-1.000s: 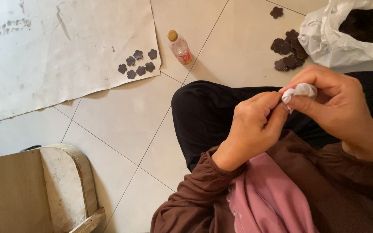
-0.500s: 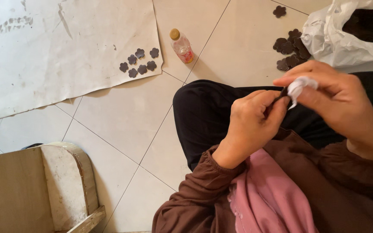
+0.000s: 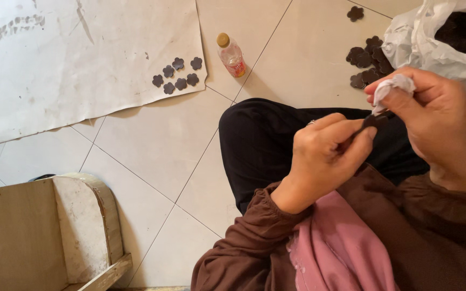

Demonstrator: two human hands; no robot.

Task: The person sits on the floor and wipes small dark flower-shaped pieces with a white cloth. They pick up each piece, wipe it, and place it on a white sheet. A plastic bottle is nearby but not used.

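Note:
My left hand (image 3: 324, 156) pinches a small dark flower-shaped piece (image 3: 374, 122) between thumb and fingers, above my black-trousered knee. My right hand (image 3: 432, 116) holds a crumpled white cloth (image 3: 393, 86) against the top of that piece. Several more dark flower-shaped pieces (image 3: 176, 75) lie in a cluster on a large white paper sheet (image 3: 71, 59) on the tiled floor to the far left.
A small plastic bottle (image 3: 231, 54) with a yellow cap lies on the tiles. A pile of dark pieces (image 3: 368, 60) sits beside a white plastic bag (image 3: 432, 43) holding more. A wooden stool (image 3: 44, 231) stands at the lower left.
Both hands have stayed close together over the knee. The right hand with the white cloth has lifted slightly off the left fingers, so the dark piece now shows.

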